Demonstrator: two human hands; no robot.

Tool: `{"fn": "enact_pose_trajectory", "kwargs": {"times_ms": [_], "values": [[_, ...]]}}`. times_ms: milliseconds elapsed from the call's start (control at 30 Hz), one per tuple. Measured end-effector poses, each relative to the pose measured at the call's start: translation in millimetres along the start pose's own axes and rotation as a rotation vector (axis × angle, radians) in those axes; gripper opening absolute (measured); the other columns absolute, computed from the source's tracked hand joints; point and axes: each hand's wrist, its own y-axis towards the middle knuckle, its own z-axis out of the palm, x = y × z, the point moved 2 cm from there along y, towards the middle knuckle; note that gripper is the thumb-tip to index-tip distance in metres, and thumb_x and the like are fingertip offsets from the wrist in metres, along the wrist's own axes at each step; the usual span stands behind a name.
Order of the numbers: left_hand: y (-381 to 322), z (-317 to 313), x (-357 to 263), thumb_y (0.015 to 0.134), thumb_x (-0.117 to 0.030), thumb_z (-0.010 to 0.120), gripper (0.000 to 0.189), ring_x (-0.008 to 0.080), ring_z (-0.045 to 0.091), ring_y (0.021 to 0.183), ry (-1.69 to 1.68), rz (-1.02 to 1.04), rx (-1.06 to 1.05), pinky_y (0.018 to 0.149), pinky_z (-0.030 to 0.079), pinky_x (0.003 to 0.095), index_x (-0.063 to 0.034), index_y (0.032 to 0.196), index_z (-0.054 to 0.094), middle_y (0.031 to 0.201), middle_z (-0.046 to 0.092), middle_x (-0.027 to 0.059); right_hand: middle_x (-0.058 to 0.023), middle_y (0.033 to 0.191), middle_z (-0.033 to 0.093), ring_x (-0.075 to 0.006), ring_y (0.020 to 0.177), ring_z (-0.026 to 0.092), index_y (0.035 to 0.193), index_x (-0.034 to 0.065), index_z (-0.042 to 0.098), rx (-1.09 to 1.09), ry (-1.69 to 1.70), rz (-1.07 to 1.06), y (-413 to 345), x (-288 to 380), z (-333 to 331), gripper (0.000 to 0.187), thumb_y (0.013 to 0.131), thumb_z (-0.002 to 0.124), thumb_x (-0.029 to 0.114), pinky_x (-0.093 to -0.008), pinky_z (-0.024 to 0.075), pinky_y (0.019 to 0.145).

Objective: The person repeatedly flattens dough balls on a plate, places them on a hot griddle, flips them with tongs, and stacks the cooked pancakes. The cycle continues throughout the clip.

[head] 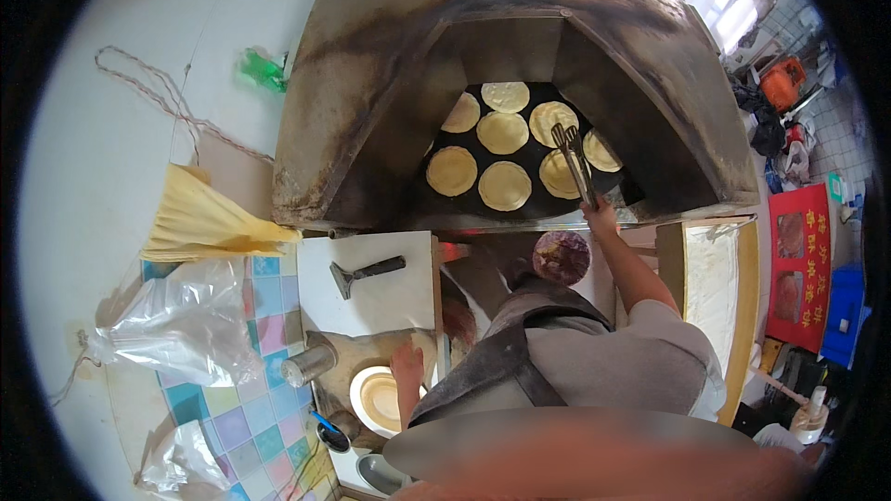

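My right hand (600,217) grips a pair of slotted metal tongs (579,165) that reaches into the oven mouth. The tips of the tongs are over a round flatbread (553,124), and the shafts cross above another flatbread (561,175). Whether the tips touch the bread cannot be told. Several more pale, flat rounds lie on the black baking plate (532,147), among them one at the front middle (505,186). At the counter on the left, my left hand (407,362) rests beside a white bowl (358,400) with a tan inside; its fingertips are unclear.
Sooty metal oven walls (390,104) enclose the plate on both sides. A black-handled scraper (365,274) lies on the white counter (390,306), near a metal canister (308,366). A wooden-framed tray (711,306) stands on the right. Plastic bags (188,327) hang on the left wall.
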Motion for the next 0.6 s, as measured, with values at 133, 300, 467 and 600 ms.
{"fn": "enact_pose_trajectory", "kwargs": {"times_ms": [133, 300, 467, 600], "values": [[-11.8, -20.1, -21.7, 0.074, -0.025, 0.059, 0.037, 0.0369, 0.045, 0.103, -0.204, 0.026, -0.133, 0.088, 0.036, 0.0457, -0.0094, 0.107, 0.056, 0.11, 0.049, 0.0204, -0.0058, 0.072, 0.058, -0.0158, 0.056, 0.056, 0.094, 0.0038, 0.055, 0.089, 0.396, 0.268, 5.1, -18.9, 4.6, 0.029, 0.079, 0.061, 0.028, -0.0289, 0.044, 0.047], [-29.4, -43.1, -43.0, 0.074, -0.028, 0.059, 0.039, 0.038, 0.04, 0.108, -0.362, -0.102, -0.177, 0.09, 0.033, 0.0479, -0.0111, 0.11, 0.055, 0.116, 0.044, 0.0191, -0.0061, 0.067, 0.056, -0.0168, 0.052, 0.053, 0.086, 0.006, 0.054, 0.26, 0.671, 0.461, 32.5, -19.4, -1.0, 0.02, 0.083, 0.057, 0.025, -0.0304, 0.0422, 0.043], [-31.9, -42.4, -39.3, 0.076, -0.029, 0.058, 0.038, 0.0363, 0.036, 0.113, -0.45, -0.072, -0.183, 0.092, 0.029, 0.0502, -0.0118, 0.11, 0.055, 0.12, 0.041, 0.0184, -0.0074, 0.061, 0.052, -0.0168, 0.046, 0.048, 0.081, 0.0066, 0.052, 0.457, 0.753, 0.371, 78.3, -4.1, 8.9, 0.015, 0.086, 0.05, 0.021, -0.0319, 0.0384, 0.039], [-35.9, -56.6, -31.4, 0.078, -0.027, 0.056, 0.036, 0.036, 0.037, 0.112, -0.166, 0.136, -0.279, 0.093, 0.03, 0.0483, -0.0113, 0.11, 0.055, 0.118, 0.043, 0.0196, -0.0085, 0.063, 0.053, -0.016, 0.045, 0.047, 0.068, 0.0039, 0.052, 0.404, 0.82, 0.152, 66.2, -2.9, 16.2, 0.016, 0.081, 0.058, 0.012, -0.0305, 0.0364, 0.038]]}}
